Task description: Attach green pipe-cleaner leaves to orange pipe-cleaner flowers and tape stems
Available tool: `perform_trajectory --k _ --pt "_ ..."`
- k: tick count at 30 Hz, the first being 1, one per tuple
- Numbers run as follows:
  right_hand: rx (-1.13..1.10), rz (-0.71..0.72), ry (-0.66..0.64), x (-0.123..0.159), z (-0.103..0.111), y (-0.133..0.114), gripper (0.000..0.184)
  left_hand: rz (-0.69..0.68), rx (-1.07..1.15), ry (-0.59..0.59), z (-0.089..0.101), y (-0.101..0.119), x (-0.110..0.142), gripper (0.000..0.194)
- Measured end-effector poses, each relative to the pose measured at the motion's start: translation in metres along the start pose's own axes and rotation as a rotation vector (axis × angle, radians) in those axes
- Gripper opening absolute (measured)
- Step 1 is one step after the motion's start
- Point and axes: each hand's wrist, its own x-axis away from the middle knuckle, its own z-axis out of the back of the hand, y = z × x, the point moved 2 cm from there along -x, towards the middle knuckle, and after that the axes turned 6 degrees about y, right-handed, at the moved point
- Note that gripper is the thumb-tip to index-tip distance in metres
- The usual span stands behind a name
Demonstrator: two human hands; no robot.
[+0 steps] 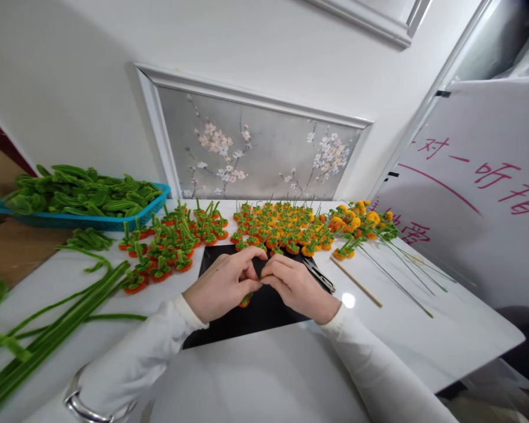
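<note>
My left hand (pixel 223 283) and my right hand (pixel 293 285) meet over a black mat (pixel 264 314) on the white table (pixel 445 329). Both have their fingers pinched together around a small orange and green pipe-cleaner piece (pixel 245 300), which peeks out below my left fingers. Most of that piece is hidden by the hands. White sleeves cover both wrists.
Rows of orange and green pipe-cleaner pieces (pixel 176 238) and yellower ones (pixel 286 229) lie behind the mat. Yellow flowers on wire stems (pixel 361 226) lie right, with scissors (pixel 320 275) and a wooden stick (pixel 357 283). Long green pipe cleaners (pixel 57 323) lie left; a blue tray (pixel 83 220) holds green leaves.
</note>
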Motion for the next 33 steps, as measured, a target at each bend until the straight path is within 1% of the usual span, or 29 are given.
perform_trajectory --k 4,8,11,14,16,21,25,29,33 --pt "-0.01 0.015 -0.011 0.001 -0.001 -0.001 0.015 -0.003 0.006 -0.03 -0.001 -0.001 0.001 0.038" --pt "-0.026 0.014 0.004 0.001 -0.001 0.0 0.016 -0.037 -0.021 -0.058 -0.001 0.001 0.002 0.043" --pt "-0.029 0.013 0.026 0.002 -0.001 0.0 0.017 -0.025 0.015 -0.031 -0.002 0.001 0.001 0.042" --pt "-0.029 0.01 0.014 0.002 -0.001 0.0 0.018 -0.006 0.031 0.019 -0.003 -0.002 0.0 0.036" --pt "-0.024 0.01 0.0 0.001 -0.001 -0.001 0.018 -0.007 0.039 0.019 -0.003 -0.005 -0.001 0.034" --pt "-0.004 0.051 -0.036 0.0 -0.003 -0.004 0.02 0.038 0.16 -0.065 -0.004 -0.013 -0.002 0.04" --pt "-0.004 0.041 -0.041 0.0 -0.004 -0.003 0.021 0.062 0.26 -0.128 -0.004 -0.013 -0.002 0.044" --pt "-0.078 0.007 -0.031 0.0 -0.002 -0.001 0.017 0.072 0.337 -0.165 -0.002 -0.009 -0.001 0.044" --pt "-0.103 -0.006 -0.083 0.0 0.002 0.0 0.014 0.075 0.38 -0.173 0.0 -0.008 0.0 0.047"
